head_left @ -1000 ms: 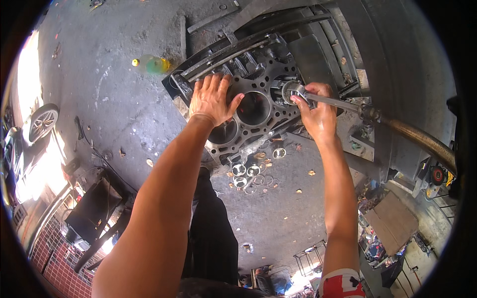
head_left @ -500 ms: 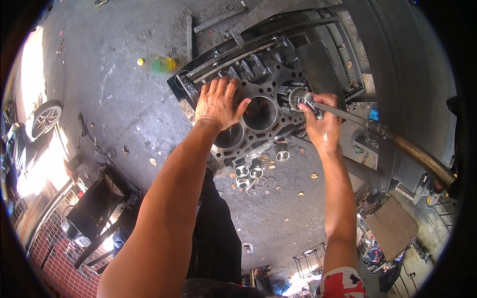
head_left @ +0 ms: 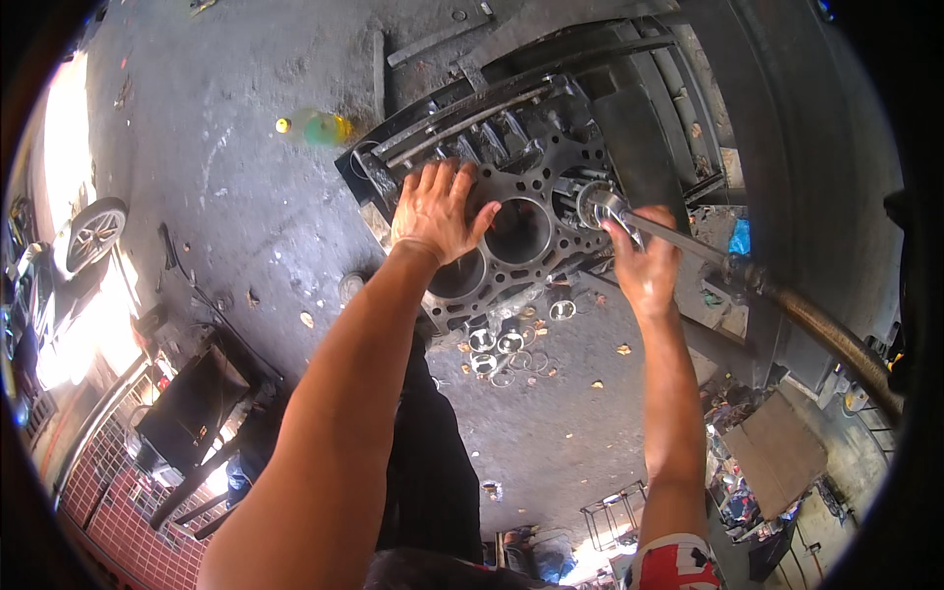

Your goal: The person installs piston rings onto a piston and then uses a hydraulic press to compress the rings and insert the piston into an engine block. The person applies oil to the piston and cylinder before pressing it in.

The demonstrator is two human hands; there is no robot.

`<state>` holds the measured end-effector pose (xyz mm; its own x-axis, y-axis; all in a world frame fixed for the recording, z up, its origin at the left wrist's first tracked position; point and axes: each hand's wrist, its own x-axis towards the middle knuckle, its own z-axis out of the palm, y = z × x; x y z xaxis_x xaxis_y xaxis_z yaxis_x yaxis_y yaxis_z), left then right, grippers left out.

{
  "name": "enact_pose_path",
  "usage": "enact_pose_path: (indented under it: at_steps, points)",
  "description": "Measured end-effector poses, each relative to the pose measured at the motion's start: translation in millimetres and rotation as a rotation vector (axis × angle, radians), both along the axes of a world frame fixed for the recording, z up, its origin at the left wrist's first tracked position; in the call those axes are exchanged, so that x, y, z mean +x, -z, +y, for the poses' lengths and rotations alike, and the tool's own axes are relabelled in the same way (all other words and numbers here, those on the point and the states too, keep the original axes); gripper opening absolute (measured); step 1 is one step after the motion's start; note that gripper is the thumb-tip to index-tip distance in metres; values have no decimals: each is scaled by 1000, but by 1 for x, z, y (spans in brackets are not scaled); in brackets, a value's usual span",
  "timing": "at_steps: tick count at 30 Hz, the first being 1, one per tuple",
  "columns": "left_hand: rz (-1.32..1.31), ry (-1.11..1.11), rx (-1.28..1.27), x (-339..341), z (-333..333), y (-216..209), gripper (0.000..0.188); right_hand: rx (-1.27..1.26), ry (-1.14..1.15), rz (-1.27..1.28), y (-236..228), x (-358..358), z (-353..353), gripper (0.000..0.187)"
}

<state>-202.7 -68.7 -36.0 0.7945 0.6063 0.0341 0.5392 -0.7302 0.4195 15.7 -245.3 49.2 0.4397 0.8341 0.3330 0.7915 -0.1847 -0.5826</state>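
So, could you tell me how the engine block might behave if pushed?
The engine block is probably heavy and stiff, judging by its thick metal around the bores. Its broad, angular shape suggests it would resist rolling.

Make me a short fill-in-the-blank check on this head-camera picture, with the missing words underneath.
1. The left hand rests on the engine block, while the metal shaft is held in the ____ one.
2. The cap on the bottle is coloured ____.
3. The spoked wheel stands near the picture's ____ edge.

Missing words: right; yellow; left.
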Motion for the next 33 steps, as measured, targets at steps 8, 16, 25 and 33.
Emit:
enact_pose_path:
  at_steps: [8, 16, 25, 33]
  points:
    - [47, -12, -41, 0, 2, 0, 67, -46, -63, -31, -12, -1, -1, 37]
    - [23, -16, -55, 0, 2, -3, 67, 22, -115, 105, -3, -1, 5, 41]
    - [32, -15, -70, 2, 2, -2, 67, 30, -122, 49, -5, 1, 9, 40]
    - [17, -6, -128, 1, 5, -5, 68, -92, -110, 103, -13, 2, 5, 39]
